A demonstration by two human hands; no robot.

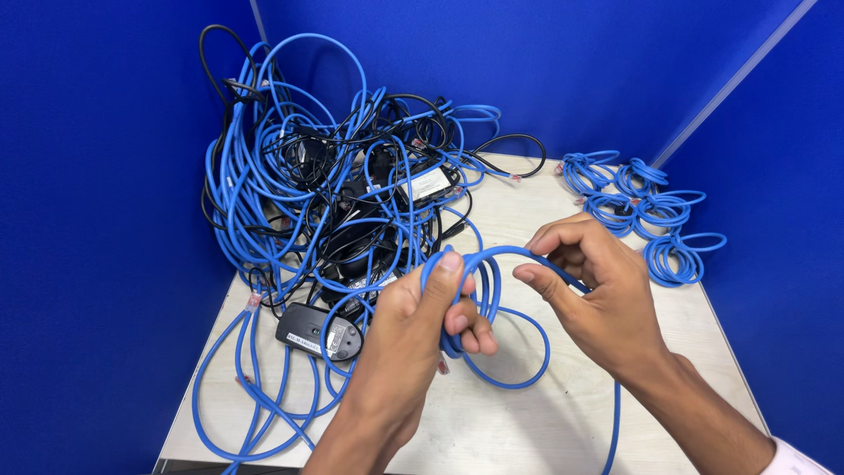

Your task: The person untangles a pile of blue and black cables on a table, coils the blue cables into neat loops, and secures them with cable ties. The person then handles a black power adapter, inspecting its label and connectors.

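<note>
Blue partition walls [105, 220] enclose my pale table [527, 422]. My left hand [413, 325] is closed around a coiled blue cable [492, 308], thumb on top; my right hand [598, 290] pinches its loop. Beyond lie a tangled cable heap [325, 176] and neat coils [651, 211] at the right.

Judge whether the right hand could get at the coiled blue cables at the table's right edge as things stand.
Probably yes: the coiled blue cables lie just beyond the right hand with bare table between, though it now holds a blue cable.

Blue cables [308, 202], black adapters [318, 332], pale beige table [527, 413], deep blue walls [97, 220].
</note>
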